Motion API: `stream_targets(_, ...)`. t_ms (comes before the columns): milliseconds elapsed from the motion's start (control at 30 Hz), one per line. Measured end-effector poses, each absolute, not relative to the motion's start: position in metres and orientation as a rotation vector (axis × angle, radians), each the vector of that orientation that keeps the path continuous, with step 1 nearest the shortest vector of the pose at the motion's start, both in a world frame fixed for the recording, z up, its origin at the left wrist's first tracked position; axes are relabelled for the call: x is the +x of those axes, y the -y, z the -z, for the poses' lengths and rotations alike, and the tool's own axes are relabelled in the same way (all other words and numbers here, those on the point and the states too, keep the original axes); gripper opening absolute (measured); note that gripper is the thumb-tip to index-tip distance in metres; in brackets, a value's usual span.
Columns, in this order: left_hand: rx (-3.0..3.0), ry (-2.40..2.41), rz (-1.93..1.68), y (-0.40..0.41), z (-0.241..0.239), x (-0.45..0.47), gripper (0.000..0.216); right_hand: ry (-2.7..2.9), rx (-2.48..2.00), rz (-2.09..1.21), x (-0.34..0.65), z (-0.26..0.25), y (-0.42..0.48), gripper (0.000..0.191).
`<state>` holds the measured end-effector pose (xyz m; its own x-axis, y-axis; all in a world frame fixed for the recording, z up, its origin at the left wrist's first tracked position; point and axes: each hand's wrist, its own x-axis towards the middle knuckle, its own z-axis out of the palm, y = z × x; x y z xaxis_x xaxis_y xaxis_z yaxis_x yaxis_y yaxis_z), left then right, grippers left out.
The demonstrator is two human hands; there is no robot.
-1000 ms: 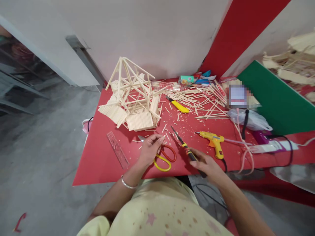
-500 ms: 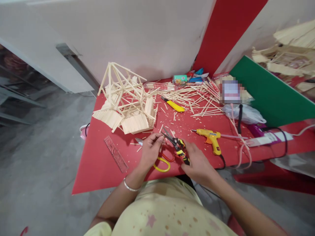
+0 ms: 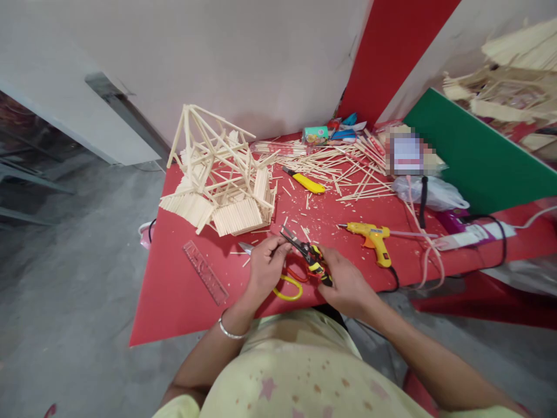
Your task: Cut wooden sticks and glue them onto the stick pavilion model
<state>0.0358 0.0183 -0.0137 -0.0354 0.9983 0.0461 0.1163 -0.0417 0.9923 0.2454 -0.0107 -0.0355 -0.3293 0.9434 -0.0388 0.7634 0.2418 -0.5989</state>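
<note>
The black-and-yellow snips (image 3: 314,260) are over the near edge of the red counter (image 3: 163,305), above a pair of scissors (image 3: 289,298) with one yellow and one red handle loop. The right hand (image 3: 348,281) holds the snips, its fingers wrapped around the handles; the blades look slightly parted and point away to the left. Just beside them, the left hand (image 3: 264,266) has thumb and forefinger pinched narrow. They seem to grip a short stick, though it is too small and too covered to be sure.

The closeness of blades and fingertips is the main hazard, I judge: if the pinch slips or the snips twist while closing, a blade could nick the left thumb or forefinger. A short offcut could also spring away among the scraps (image 3: 305,232) and be lost. The scissors underneath could snag a lowered tool.

Farther out, the stick-built model (image 3: 239,217) stands beyond the left hand, near enough that a careless knuckle could jar its open frame. A clear ruler (image 3: 204,273) lies to the left. Behind are a yellow utility knife (image 3: 310,183) and many loose sticks (image 3: 326,168). To the right rests a yellow glue gun (image 3: 373,232); if its nozzle is hot, a sideways sweep of the right arm could bring a burn.
</note>
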Motion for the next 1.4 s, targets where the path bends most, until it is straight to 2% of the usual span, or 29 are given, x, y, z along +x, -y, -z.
stream_targets(233, 1.356, -1.256, -1.077, -0.008, 0.025, 0.039, 0.018, 2.081, -1.569, -0.902, 0.258, 0.047, 0.021, 0.061)
stream_targets(400, 1.166, -1.198, -0.994, -0.003, 0.031, 0.043, 0.029, 2.115, -1.511, -0.952, 0.261, 0.041, 0.026, 0.068)
stream_targets(667, 0.819, -0.989, -0.911, 0.0, 0.034, 0.038, 0.036, 2.142, -1.505, -0.998, 0.263, 0.037, 0.032, 0.065)
stream_targets(900, 0.518, -0.694, -0.716, -0.005, 0.034, 0.028, 0.036, 2.248, -1.463, -1.053, 0.268, 0.029, 0.03, 0.082)
stream_targets(1067, 0.457, -0.587, -0.653, -0.006, 0.045, 0.025, 0.03, 2.221, -1.513, -1.046, 0.267, 0.024, 0.033, 0.071)
stream_targets(1233, 0.456, -0.618, -0.729, -0.005, 0.046, 0.027, 0.031, 2.027, -1.64, -1.111, 0.264, 0.029, 0.031, 0.043)
stream_targets(1400, 0.527, -0.736, -0.872, -0.006, 0.046, 0.023, 0.034, 2.011, -1.617, -1.157, 0.27, 0.031, 0.024, 0.052)
